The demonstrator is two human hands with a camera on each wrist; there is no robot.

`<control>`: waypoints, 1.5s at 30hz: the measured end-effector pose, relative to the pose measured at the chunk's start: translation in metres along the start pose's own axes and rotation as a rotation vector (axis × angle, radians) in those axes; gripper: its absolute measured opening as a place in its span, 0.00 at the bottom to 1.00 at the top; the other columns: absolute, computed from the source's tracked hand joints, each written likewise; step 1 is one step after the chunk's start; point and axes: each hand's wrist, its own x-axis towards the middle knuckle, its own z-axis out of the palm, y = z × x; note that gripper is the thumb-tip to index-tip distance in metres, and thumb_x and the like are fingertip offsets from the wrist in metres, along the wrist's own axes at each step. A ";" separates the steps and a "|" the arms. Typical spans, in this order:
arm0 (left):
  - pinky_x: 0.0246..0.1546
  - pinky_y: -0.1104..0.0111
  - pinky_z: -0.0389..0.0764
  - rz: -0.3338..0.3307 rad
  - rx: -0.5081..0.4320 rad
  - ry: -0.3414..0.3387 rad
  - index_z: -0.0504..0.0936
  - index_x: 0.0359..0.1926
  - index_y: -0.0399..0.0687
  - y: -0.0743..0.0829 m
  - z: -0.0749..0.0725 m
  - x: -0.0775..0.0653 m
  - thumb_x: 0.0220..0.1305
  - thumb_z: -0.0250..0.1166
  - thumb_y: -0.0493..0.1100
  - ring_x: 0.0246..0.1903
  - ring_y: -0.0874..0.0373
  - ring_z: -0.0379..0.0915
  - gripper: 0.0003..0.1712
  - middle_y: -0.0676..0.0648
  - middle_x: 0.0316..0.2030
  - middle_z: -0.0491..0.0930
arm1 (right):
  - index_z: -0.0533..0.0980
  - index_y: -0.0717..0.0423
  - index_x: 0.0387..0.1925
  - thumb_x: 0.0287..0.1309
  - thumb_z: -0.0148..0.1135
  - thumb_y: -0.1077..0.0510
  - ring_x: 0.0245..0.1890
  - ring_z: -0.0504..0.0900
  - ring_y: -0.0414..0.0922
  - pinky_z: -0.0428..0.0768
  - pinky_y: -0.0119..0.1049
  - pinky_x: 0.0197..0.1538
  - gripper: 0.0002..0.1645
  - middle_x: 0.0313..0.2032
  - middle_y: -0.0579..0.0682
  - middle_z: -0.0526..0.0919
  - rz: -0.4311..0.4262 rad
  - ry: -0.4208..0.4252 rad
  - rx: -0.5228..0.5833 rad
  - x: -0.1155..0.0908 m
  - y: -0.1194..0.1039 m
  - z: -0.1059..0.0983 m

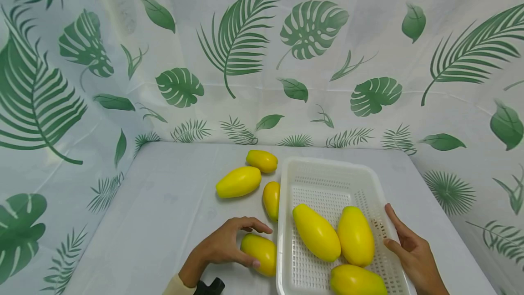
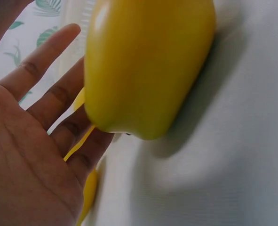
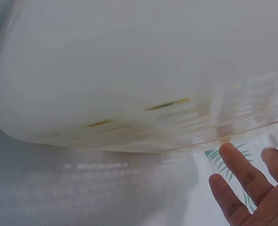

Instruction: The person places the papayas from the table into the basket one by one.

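Fruit (image 1: 263, 253), glossy yellow, plump, oblong, greenish end

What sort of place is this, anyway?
Probably a makeshift booth: white sheeting printed with green leaves surrounds a white tabletop holding yellow oblong fruits and a white perforated plastic basket.

A white basket (image 1: 319, 192), full of little holes, sits flat on the worktop (image 1: 163, 222). Three fat yellow fruits (image 1: 316, 232) lie inside, near the front. Another yellow fruit (image 1: 262, 255), a bit green at one end, lies just beside its left wall. Three more fruits (image 1: 238, 182) lie farther back, one partly hidden by the rim.
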 end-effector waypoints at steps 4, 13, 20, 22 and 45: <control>0.72 0.58 0.75 0.022 -0.003 -0.020 0.84 0.64 0.61 -0.004 0.003 0.001 0.54 0.83 0.51 0.62 0.57 0.79 0.35 0.60 0.62 0.84 | 0.54 0.50 0.84 0.76 0.59 0.67 0.69 0.64 0.13 0.76 0.13 0.57 0.43 0.85 0.37 0.50 -0.006 -0.007 0.020 0.000 0.000 0.000; 0.74 0.61 0.72 0.042 0.005 -0.034 0.83 0.64 0.63 -0.009 0.004 0.003 0.54 0.83 0.51 0.62 0.63 0.79 0.35 0.61 0.61 0.84 | 0.54 0.49 0.84 0.76 0.59 0.66 0.68 0.65 0.12 0.78 0.14 0.55 0.43 0.85 0.36 0.50 0.008 -0.004 0.012 0.000 0.001 -0.001; 0.75 0.64 0.70 0.014 -0.016 -0.057 0.83 0.64 0.63 -0.014 0.007 0.006 0.54 0.84 0.50 0.63 0.64 0.78 0.35 0.61 0.60 0.85 | 0.54 0.52 0.84 0.76 0.58 0.67 0.69 0.64 0.13 0.76 0.12 0.57 0.43 0.85 0.38 0.51 -0.025 -0.007 -0.008 0.001 0.002 -0.001; 0.75 0.65 0.70 0.011 -0.007 -0.061 0.84 0.63 0.65 -0.016 0.008 0.007 0.54 0.84 0.51 0.63 0.65 0.78 0.34 0.62 0.60 0.85 | 0.54 0.52 0.84 0.76 0.58 0.68 0.69 0.63 0.12 0.75 0.12 0.57 0.43 0.85 0.38 0.51 -0.029 -0.005 -0.005 0.001 0.002 0.000; 0.70 0.68 0.73 -0.015 0.044 0.006 0.86 0.61 0.61 -0.016 -0.003 -0.005 0.53 0.83 0.56 0.59 0.65 0.80 0.34 0.65 0.57 0.86 | 0.55 0.51 0.84 0.75 0.59 0.68 0.70 0.63 0.12 0.73 0.10 0.58 0.43 0.85 0.38 0.51 -0.020 0.001 -0.023 0.001 0.000 -0.001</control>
